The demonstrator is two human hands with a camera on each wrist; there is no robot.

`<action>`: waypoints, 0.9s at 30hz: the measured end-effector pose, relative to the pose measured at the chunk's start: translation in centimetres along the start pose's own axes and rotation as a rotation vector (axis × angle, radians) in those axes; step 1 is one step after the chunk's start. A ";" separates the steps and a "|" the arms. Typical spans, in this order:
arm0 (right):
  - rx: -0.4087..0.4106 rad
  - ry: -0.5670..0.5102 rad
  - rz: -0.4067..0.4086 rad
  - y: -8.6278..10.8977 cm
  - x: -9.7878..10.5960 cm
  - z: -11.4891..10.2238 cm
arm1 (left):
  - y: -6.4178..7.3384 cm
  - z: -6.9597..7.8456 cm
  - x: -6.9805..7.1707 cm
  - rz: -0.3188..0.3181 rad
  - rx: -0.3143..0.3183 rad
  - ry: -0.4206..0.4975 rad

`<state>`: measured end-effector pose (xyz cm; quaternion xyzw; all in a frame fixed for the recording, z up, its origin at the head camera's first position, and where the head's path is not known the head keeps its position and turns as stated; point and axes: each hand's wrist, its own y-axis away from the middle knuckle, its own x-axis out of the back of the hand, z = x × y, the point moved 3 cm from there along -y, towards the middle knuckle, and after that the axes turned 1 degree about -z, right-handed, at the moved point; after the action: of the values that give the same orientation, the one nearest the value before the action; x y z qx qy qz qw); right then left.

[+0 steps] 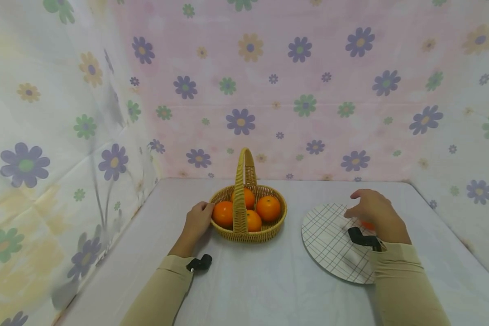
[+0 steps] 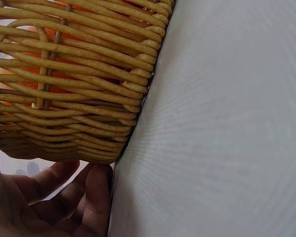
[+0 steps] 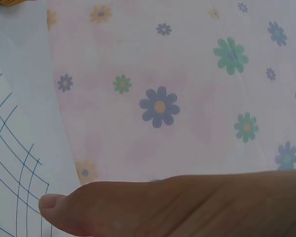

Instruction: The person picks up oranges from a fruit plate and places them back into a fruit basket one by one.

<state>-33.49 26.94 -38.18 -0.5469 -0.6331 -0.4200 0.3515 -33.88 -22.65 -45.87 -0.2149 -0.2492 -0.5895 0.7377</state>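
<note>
A woven wicker basket [image 1: 265,235] with a tall arched handle stands on the table and holds several oranges [image 1: 268,208]. My left hand [image 1: 197,220] grips the basket's left end; in the left wrist view its curled fingers [image 2: 96,190] touch the wicker low down near the table. Over a round white plate [image 1: 326,242] with a dark grid pattern is my right hand [image 1: 376,213], its thumb and fingers spread apart. An orange-red round thing [image 1: 366,225] shows partly beneath that hand, mostly hidden. Only the thumb [image 3: 84,207] appears in the right wrist view.
A white cloth covers the table [image 1: 269,280]. Flower-printed cloth walls [image 1: 269,90] enclose it at the back and both sides. The plate lies to the right of the basket, with a strip of table between them.
</note>
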 end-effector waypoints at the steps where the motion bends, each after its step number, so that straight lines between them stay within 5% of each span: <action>1: -0.008 -0.006 -0.008 0.0 0.0 0.2 | 0.0 0.0 0.0 0.000 0.001 0.001; 12: -0.091 -0.088 -0.046 0.0 -0.2 0.9 | 0.1 0.0 -0.1 -0.012 0.015 0.003; 27: 0.082 -0.066 -0.077 -0.9 -1.6 -0.7 | 0.2 0.1 -0.1 -0.016 0.005 0.006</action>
<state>-34.13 25.61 -39.52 -0.5209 -0.6816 -0.3887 0.3361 -33.75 -22.49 -45.85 -0.2091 -0.2503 -0.5955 0.7342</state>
